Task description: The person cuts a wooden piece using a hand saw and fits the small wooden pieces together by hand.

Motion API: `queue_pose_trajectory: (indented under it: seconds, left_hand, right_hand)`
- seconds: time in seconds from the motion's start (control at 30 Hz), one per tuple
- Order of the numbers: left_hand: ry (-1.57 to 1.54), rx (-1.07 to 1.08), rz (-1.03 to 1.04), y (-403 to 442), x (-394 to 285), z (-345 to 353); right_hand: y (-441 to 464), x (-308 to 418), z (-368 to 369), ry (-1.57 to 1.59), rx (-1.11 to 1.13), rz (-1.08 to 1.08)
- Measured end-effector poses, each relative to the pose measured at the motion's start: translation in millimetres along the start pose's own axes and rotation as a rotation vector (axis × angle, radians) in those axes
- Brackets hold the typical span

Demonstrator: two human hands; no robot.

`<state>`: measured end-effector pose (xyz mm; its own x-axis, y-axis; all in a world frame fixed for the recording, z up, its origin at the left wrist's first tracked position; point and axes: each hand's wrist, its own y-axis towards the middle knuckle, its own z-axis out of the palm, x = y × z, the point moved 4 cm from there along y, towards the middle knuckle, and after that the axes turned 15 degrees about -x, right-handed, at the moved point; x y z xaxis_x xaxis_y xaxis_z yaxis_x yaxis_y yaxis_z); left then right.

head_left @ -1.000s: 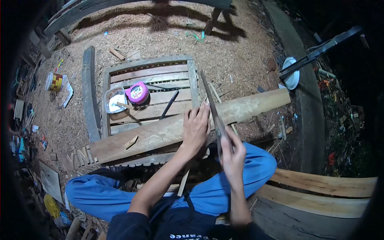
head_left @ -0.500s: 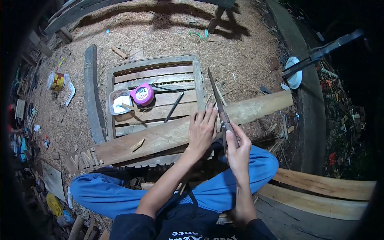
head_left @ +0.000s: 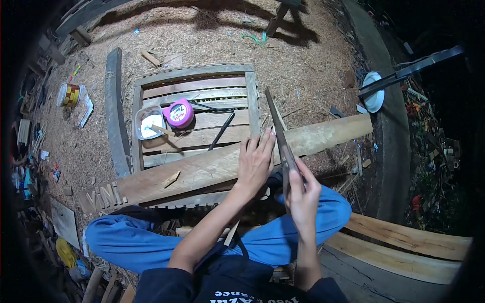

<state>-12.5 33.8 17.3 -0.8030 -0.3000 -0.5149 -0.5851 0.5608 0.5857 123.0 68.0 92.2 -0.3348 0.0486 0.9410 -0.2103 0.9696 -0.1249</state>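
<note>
My right hand point(head_left: 304, 194) is closed around the handle of a machete point(head_left: 278, 121), a long dark tapering blade that points away from me. The blade crosses above a long wooden board point(head_left: 328, 136), which lies aslant in front of my legs. On the same board my left hand point(head_left: 255, 161) rests palm down with fingers stretched forward, close to the left of the blade. A thin pale wood strip point(head_left: 276, 151) shows between hand and blade; whether the fingers press on it is hidden. Several small wood pieces point(head_left: 105, 197) and a chip point(head_left: 172, 179) lie toward the board's left.
Under the board is a slatted wooden stand point(head_left: 197, 73). It bears a pink tape measure point(head_left: 179, 115), a plastic tub point(head_left: 150, 122) with white stuff and a stick, and a black pen-like tool point(head_left: 222, 130). A timber point(head_left: 115, 111) lies left, planks point(head_left: 404, 237) lower right.
The machete has shifted slightly, its handle end drawn a little back toward me and turned. My left hand has stayed nearly in place. The whole view has tilted slightly.
</note>
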Motion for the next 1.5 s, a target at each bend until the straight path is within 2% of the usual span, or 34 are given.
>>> queue_pose_trajectory:
  seconds: [0.03, 0.07, 0.2, 0.23, 0.3, 0.37, 0.4, 0.5, 0.53, 0.7, 0.77, 0.8, 0.87, 0.97, 1.1, 1.3, 1.37, 1.43, 1.5]
  left_hand:
    - [-0.003, 0.008, 0.01, -2.7, -2.2, 0.0]
    - [-0.009, 0.014, 0.003, -2.4, -2.0, 1.1]
    - [-0.01, 0.012, -0.022, -2.2, -2.3, 3.5]
    - [-0.002, 0.006, -0.031, -0.5, 0.2, 3.5]
    - [0.002, 0.028, 0.013, -3.9, -0.7, 3.2]
    - [0.01, 0.055, 0.038, -9.7, -2.6, 1.0]
    - [-0.004, 0.047, 0.023, -8.5, -2.5, -0.8]
    - [-0.051, 0.033, 0.006, -3.3, -5.1, -3.1]
    - [-0.046, 0.012, 0.001, -3.8, -3.4, -1.1]
    - [-0.014, 0.001, -0.023, -2.9, 2.2, 3.1]
    - [-0.011, 0.003, -0.023, -2.5, 1.0, 3.1]
    - [-0.007, 0.002, -0.022, -2.2, 0.0, 3.8]
    - [-0.009, 0.0, -0.022, -3.5, 0.2, 3.9]
    - [-0.009, -0.029, -0.03, -0.3, 1.0, 3.2]
    - [-0.134, -0.046, -0.091, 3.4, 0.4, -2.3]
    - [-0.203, -0.131, -0.046, -3.2, 6.5, -13.5]
    - [-0.415, -0.164, -0.208, -4.6, 13.8, -19.1]
    - [-0.437, -0.222, -0.2, 0.3, 12.6, -42.9]
    - [-0.687, -0.197, -0.646, -5.0, 23.0, -59.8]
  right_hand:
    - [5.6, 1.8, 7.5, 0.037, -0.016, -0.053]
    - [10.8, 5.5, 13.2, 0.034, -0.012, -0.012]
    - [-14.7, 2.3, -10.9, 0.035, 0.002, -0.042]
    - [-23.5, 7.6, -17.1, 0.076, -0.001, 0.135]
    - [-15.5, -1.0, -4.7, 0.068, -0.022, -0.045]
    - [13.1, 6.0, 22.6, -0.081, -0.026, -0.244]
    - [16.6, 10.8, 25.5, -0.066, 0.0, -0.114]
    - [16.7, 4.8, 7.6, 0.03, -0.001, -0.061]
    - [17.7, 4.8, 6.4, -0.024, -0.006, -0.083]
    - [21.2, -7.7, 17.8, 0.123, -0.019, 0.01]
    - [16.5, -8.2, 17.0, 0.13, -0.034, 0.169]
    - [15.9, -12.0, 18.4, 0.128, -0.037, 0.164]
    - [13.1, -17.1, 19.3, 0.199, -0.051, -0.024]
    - [7.1, -15.4, 9.3, 0.249, -0.074, -0.148]
    - [19.6, -7.0, 7.4, 0.231, -0.128, -0.189]
    - [9.2, -24.8, 4.3, 0.253, -0.101, -0.168]
    - [7.6, -22.9, 6.0, 0.194, -0.091, -0.252]
    - [5.6, -18.4, 9.6, 0.208, -0.078, -0.247]
    - [3.7, -5.9, 17.1, 0.099, -0.082, -0.443]
